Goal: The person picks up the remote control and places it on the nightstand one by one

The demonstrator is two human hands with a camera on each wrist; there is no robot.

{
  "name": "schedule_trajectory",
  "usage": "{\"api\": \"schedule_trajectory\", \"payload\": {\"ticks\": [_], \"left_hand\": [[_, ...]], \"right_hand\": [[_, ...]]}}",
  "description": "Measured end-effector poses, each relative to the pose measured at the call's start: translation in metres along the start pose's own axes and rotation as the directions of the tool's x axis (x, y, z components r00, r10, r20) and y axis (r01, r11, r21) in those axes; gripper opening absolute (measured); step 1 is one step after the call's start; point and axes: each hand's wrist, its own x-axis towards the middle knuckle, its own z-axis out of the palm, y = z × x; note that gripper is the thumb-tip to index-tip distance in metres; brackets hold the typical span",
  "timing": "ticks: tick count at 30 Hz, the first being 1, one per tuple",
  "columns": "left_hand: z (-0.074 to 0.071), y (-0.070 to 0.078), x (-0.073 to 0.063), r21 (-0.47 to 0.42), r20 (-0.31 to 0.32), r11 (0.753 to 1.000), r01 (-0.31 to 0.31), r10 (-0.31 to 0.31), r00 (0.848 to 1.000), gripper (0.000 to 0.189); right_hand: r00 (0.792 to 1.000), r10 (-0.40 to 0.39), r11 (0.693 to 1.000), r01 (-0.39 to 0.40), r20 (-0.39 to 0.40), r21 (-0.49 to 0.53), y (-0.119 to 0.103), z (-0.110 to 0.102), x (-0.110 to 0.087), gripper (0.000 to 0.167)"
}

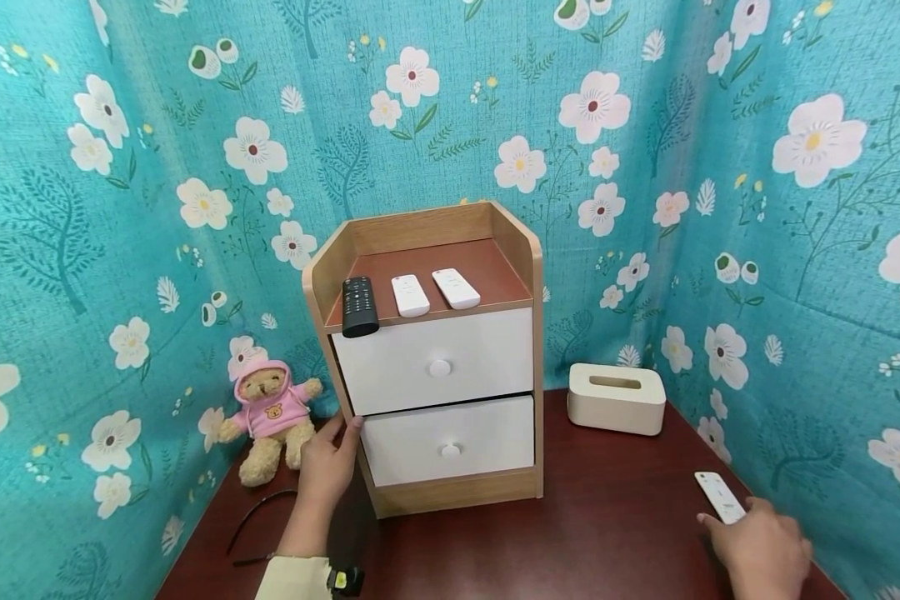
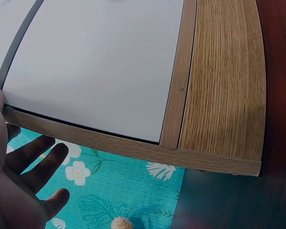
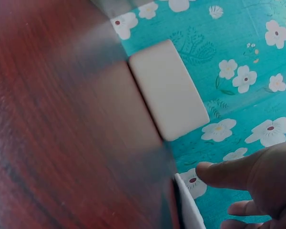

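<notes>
A wooden cabinet (image 1: 457, 492) with two white drawers stands at the middle, its drawer fronts facing me. At its left edge, my left hand (image 1: 330, 462) holds the side panel, thumb on the front and fingers along the outer side. The left wrist view has the fingers (image 2: 47, 167) spread beside that panel. On the table at the right lies a white remote control (image 1: 718, 493). My right hand (image 1: 767, 546) is over its near end, which is hidden. In the right wrist view the thumb (image 3: 224, 174) is apart from the remote, fingers loosely bent.
On the cabinet top lie a black remote (image 1: 359, 304), jutting over the front edge, and two white remotes (image 1: 409, 297). A teddy bear (image 1: 270, 417) in pink sits left, behind a thin black band (image 1: 249, 517). A cream tissue box (image 1: 615, 408) stands right. Floral curtains surround the table.
</notes>
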Motion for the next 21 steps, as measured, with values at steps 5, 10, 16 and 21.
{"api": "schedule_trajectory", "payload": {"ticks": [5, 10, 16, 21], "left_hand": [[-0.001, 0.002, -0.001, -0.002, 0.006, 1.0, 0.008, -0.008, 1.0, 0.057], [-0.002, 0.003, -0.002, -0.002, 0.009, 1.0, 0.012, -0.012, 1.0, 0.059], [-0.001, 0.002, -0.002, -0.009, 0.011, 1.0, 0.013, -0.013, 1.0, 0.059], [-0.001, 0.0, -0.002, 0.001, 0.014, 1.0, 0.014, -0.014, 1.0, 0.059]], "right_hand": [[0.999, 0.004, 0.998, -0.001, 0.046, -0.061, 0.006, 0.0, -0.001, 0.084], [0.997, 0.025, 0.996, -0.018, 0.079, -0.092, 0.009, -0.001, -0.002, 0.078], [0.995, 0.036, 0.993, -0.026, 0.088, -0.117, 0.013, 0.0, -0.002, 0.074], [0.992, 0.062, 0.991, -0.049, 0.106, -0.126, 0.016, 0.004, 0.001, 0.071]]}}
